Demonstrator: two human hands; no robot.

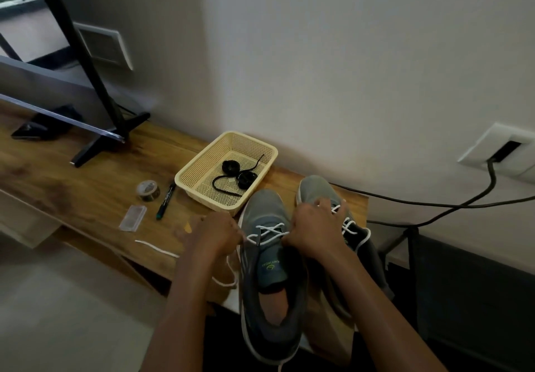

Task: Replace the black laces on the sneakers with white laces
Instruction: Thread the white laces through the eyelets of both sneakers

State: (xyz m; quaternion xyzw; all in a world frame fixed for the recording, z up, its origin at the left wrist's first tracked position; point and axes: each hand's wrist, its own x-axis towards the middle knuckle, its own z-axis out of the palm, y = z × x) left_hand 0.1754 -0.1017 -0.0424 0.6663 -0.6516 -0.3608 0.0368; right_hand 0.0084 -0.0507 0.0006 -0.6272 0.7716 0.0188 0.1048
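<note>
left hand (pixel 215 232) sits knuckles-up at the left edge of the near sneaker (pixel 269 299), fingers curled in, pinching one run of the white lace (pixel 269 231). its forearm comes up from the bottom of the frame. right hand (pixel 318 227) lies at the shoe's right edge, thumb side pinching the other run of the same lace, which stretches between the two hands. its other fingers reach over onto the far sneaker (pixel 315 189).

both grey sneakers stand on the counter (pixel 72 198), toes toward the wall, heels overhanging its near edge. the white lace crosses the lower eyelets of the near one. the right hand hides much of the far sneaker's lacing, and its exact grip is partly hidden. a loose white lace piece (pixel 156 247) lies on the counter left of the left hand.

black laces (pixel 230 167) sit coiled in the cream basket (pixel 185 173) just behind the shoes. left of it are a marker (pixel 166 200), a tape roll (pixel 148 190) and a clear case (pixel 132 217).

near sneaker's tongue bears a yellow-green logo and a word, too blurred to read. print on the marker is too small to make out.
</note>
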